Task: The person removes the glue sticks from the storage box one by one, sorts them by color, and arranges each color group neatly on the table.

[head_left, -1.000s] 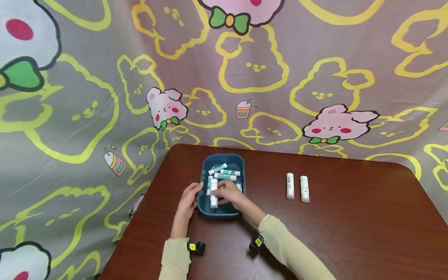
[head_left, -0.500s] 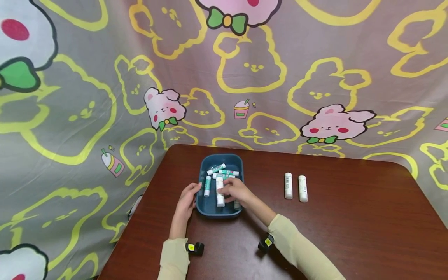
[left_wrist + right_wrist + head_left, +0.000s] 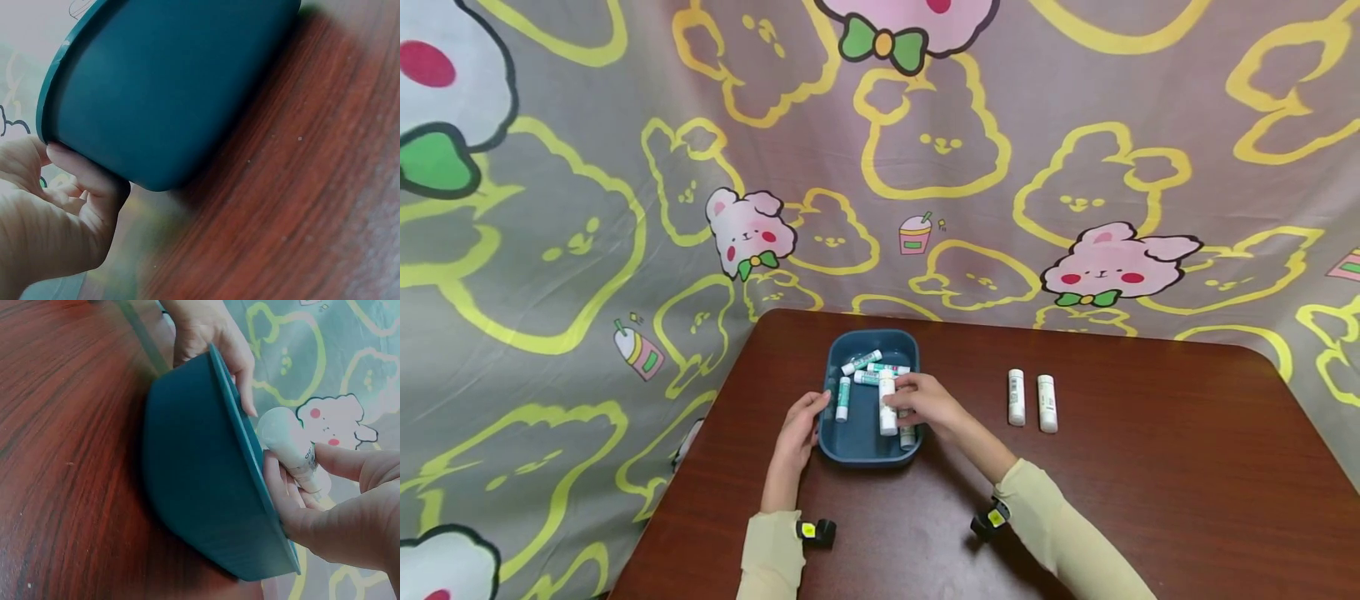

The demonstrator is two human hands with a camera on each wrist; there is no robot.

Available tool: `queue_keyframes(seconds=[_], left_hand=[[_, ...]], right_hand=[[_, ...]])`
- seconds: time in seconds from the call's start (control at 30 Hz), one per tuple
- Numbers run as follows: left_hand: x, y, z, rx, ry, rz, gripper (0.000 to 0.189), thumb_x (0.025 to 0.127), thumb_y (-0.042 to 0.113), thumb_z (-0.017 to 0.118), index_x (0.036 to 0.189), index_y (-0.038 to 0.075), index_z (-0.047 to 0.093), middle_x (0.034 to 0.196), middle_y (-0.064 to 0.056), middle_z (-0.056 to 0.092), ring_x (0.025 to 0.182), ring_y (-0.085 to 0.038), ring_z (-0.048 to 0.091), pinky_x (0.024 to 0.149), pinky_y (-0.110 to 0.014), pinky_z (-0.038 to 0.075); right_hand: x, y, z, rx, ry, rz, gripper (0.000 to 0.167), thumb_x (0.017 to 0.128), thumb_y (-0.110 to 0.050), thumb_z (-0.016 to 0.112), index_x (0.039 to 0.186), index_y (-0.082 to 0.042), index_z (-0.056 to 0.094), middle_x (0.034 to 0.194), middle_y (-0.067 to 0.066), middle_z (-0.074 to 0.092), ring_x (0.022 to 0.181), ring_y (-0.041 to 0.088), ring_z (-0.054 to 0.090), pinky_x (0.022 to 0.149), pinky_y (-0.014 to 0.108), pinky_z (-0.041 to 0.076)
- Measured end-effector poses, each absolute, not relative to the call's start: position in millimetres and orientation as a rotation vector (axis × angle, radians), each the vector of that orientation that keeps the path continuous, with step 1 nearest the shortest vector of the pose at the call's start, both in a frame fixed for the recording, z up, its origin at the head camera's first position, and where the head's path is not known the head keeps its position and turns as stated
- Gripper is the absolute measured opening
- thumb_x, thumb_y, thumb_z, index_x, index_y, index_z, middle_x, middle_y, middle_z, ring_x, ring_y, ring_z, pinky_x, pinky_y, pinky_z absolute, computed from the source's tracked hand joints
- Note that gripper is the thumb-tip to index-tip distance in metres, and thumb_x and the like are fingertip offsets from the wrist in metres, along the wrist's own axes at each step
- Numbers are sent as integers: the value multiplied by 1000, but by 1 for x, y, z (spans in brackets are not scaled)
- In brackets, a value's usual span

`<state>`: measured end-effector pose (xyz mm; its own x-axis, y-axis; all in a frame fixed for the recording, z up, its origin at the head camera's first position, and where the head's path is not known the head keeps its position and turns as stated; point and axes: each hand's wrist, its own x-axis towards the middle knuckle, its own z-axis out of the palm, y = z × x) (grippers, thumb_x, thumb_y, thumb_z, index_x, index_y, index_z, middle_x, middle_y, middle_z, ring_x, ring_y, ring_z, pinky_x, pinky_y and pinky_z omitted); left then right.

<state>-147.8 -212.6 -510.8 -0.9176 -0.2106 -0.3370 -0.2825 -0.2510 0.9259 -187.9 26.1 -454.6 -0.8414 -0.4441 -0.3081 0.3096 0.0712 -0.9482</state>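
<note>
A dark blue plastic bin (image 3: 867,459) stands on the table with several green-and-white glue sticks (image 3: 843,400) lying in it. My left hand (image 3: 801,429) grips the bin's left side at the rim; in the left wrist view its fingers (image 3: 87,172) lie against the outer wall. Between thumb and fingers, my right hand (image 3: 928,402) pinches a larger white glue stick (image 3: 887,408) over the right part of the bin. The right wrist view shows this white stick (image 3: 287,440) just above the rim. Another glue stick (image 3: 907,437) lies partly hidden below the right hand.
Two white glue sticks (image 3: 1017,397) (image 3: 1047,403) lie side by side on the brown wooden table (image 3: 1150,467), right of the bin. A patterned cloth (image 3: 955,167) hangs behind the table and along its left side.
My right hand has moved rightward across the bin with the white glue stick, uncovering a green-and-white stick at the left. The left hand keeps its place on the bin.
</note>
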Motion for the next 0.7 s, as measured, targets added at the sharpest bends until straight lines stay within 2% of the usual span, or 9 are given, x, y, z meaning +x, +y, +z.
queue_keyframes(seconds=[0.2, 0.5, 0.7], left_hand=[[-148, -212, -511, -635, 1890, 2360, 18, 105, 21, 64, 92, 8, 61, 73, 0, 57, 54, -10, 47, 47, -21, 36], [-147, -211, -510, -621, 1860, 2372, 18, 104, 22, 64, 95, 7, 61, 72, 1, 57, 53, -8, 46, 46, -20, 35], [-147, -212, -508, -641, 1846, 2373, 19, 104, 22, 64, 98, 5, 61, 73, 0, 57, 54, -9, 48, 47, -20, 37]], right_hand=[[-189, 35, -451, -149, 1782, -1843, 44, 98, -4, 67, 132, 15, 48, 98, 11, 60, 83, 17, 64, 77, 43, 62], [-195, 51, -453, -154, 1801, -1856, 36, 97, -3, 67, 125, 12, 52, 92, 8, 63, 80, 15, 66, 75, 41, 62], [-198, 66, -455, -153, 1819, -1866, 35, 98, -5, 67, 125, 12, 52, 94, 9, 64, 80, 16, 67, 75, 39, 62]])
